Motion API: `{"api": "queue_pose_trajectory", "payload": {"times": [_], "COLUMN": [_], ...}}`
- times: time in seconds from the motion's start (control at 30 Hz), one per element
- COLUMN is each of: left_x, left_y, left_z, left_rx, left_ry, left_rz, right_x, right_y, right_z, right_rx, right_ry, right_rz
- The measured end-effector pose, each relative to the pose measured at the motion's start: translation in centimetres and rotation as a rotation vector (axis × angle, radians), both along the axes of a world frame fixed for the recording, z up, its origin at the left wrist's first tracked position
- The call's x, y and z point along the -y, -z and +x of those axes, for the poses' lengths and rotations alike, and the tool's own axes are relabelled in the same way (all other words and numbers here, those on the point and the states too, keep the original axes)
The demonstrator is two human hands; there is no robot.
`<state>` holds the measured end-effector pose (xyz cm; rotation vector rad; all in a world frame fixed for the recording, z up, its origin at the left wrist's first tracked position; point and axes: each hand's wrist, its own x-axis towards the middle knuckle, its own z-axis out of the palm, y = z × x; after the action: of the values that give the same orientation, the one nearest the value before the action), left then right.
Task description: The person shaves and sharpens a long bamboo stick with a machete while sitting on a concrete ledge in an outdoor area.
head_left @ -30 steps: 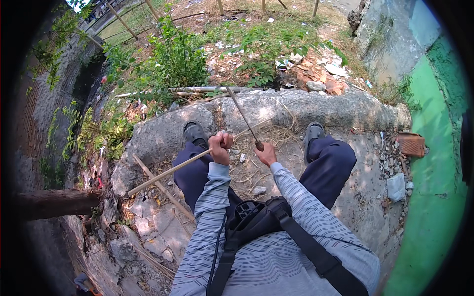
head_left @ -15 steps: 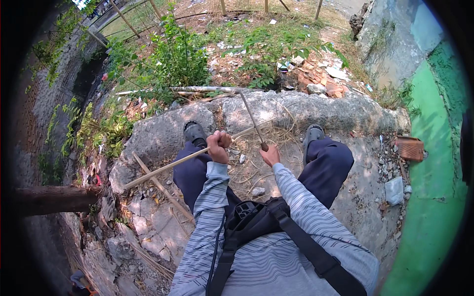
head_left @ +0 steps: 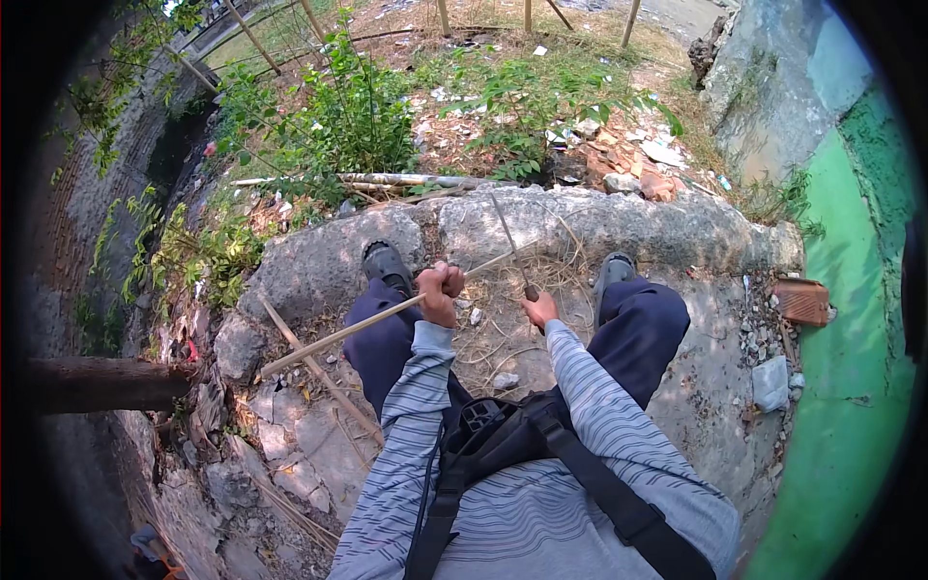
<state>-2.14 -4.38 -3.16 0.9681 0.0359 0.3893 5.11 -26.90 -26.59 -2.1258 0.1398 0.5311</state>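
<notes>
Hands, as I follow them remotely in the head view: the left hand is clenched around a stick partway along it, and the right hand is wrapped about the handle of a thin-bladed tool. Compared with half a second earlier, the right hand has drawn slightly rightward and the blade's crossing has shifted toward the stick's far end; I judge the work now sits near that tip. Whether blade and wood touch, I cannot tell. The stick is pale, straight and slender, running from lower left, across the left trouser leg, to a thin end between the shoes. Farther out, pale strips litter the ground, a darker wood strip lies below the stick's near end, and a concrete ledge stands ahead.
</notes>
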Motion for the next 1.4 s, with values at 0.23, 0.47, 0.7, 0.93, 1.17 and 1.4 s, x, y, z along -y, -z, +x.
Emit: {"api": "queue_pose_trajectory", "payload": {"times": [0.23, 0.47, 0.7, 0.93, 1.17, 1.4], "left_x": [-1.2, -0.7, -1.0, -1.1, -1.2, -1.2], "left_y": [-0.1, -0.4, 0.0, 0.1, 0.6, 0.3], "left_z": [-0.7, -0.4, -0.4, -0.6, -1.0, -0.6], "left_rx": [0.005, -0.001, -0.012, -0.035, -0.028, -0.010], "left_ry": [-0.054, -0.055, -0.045, -0.016, -0.008, 0.007], "left_rz": [0.039, 0.023, 0.039, 0.067, 0.033, 0.092], "right_x": [-3.7, -0.7, 0.1, -0.4, 0.9, -0.6], "right_y": [-3.0, 1.3, 2.9, 1.6, 0.0, -0.1], "right_z": [-3.6, -2.6, -4.4, -4.0, -3.4, -3.8], "right_rx": [0.157, -0.177, -0.055, 0.073, -0.309, -0.221], "right_ry": [-0.100, 0.103, 0.108, 0.019, 0.155, 0.057], "right_rz": [0.095, 0.133, 0.137, 0.140, 0.221, 0.365]}}
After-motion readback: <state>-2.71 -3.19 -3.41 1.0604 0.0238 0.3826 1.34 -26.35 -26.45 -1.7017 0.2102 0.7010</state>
